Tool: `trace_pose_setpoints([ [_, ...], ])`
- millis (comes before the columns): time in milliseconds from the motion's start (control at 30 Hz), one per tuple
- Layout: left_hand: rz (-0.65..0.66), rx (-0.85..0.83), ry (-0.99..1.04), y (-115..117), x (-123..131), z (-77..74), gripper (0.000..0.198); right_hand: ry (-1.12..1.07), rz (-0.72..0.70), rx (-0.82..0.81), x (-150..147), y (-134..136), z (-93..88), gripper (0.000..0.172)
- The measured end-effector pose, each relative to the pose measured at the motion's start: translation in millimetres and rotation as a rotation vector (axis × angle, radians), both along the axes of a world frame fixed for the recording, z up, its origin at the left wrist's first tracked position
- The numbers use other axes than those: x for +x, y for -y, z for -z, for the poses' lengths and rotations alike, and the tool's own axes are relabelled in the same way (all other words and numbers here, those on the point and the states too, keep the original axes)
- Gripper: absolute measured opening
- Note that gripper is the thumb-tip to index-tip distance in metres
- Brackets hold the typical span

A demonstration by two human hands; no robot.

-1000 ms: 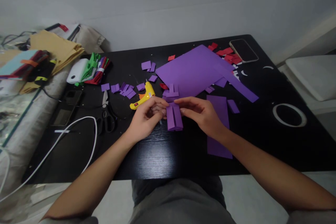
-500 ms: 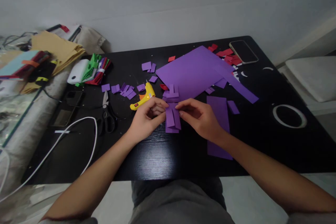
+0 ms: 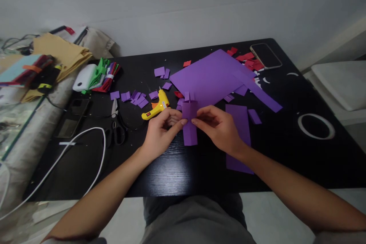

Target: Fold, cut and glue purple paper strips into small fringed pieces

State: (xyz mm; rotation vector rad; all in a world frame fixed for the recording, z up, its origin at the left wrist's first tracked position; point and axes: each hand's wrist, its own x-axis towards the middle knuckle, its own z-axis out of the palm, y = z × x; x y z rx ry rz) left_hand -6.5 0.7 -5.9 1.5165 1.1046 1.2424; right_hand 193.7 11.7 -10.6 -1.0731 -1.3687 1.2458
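Between both hands I hold a folded purple paper piece (image 3: 190,131) above the black table. My left hand (image 3: 162,129) pinches its left edge, thumb on top and the other fingers curled behind. From the other side my right hand (image 3: 219,127) pinches its right edge between thumb and fingers. Just beyond the piece, small folded purple papers (image 3: 187,96) lie at the edge of a large purple sheet (image 3: 206,74). A yellow glue gun (image 3: 160,106) rests beside my left hand. Partly under my right wrist lies a purple rectangular sheet (image 3: 238,160).
Black-handled scissors (image 3: 116,126) and a white cable (image 3: 98,167) lie on the left. Several small purple pieces (image 3: 140,98) are scattered behind them. Red scraps (image 3: 251,61) and a phone (image 3: 265,55) are at the back right. A white ring (image 3: 316,126) lies at the right.
The purple paper piece has changed from loose raised flaps to a flatter, smoother face between my fingers. Both hands stay in nearly the same place.
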Motion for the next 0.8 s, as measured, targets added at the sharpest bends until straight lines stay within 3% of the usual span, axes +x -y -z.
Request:
trace_pose_setpoints([
  [233, -0.006, -0.013, 0.051, 1.5, 2.3, 4.4, 0.021, -0.031, 0.003, -0.018, -0.7, 0.8, -0.5, 0.034],
  [633, 0.006, -0.102, 0.114, 0.0, 2.3, 3.8, 0.03, -0.044, 0.001, -0.036, -2.0, 1.6, -1.1, 0.036],
  [800, 0.016, 0.096, -0.114, -4.1, -5.8, -0.9, 0.014, 0.038, -0.002, 0.048, 1.5, -1.0, -0.4, 0.023],
])
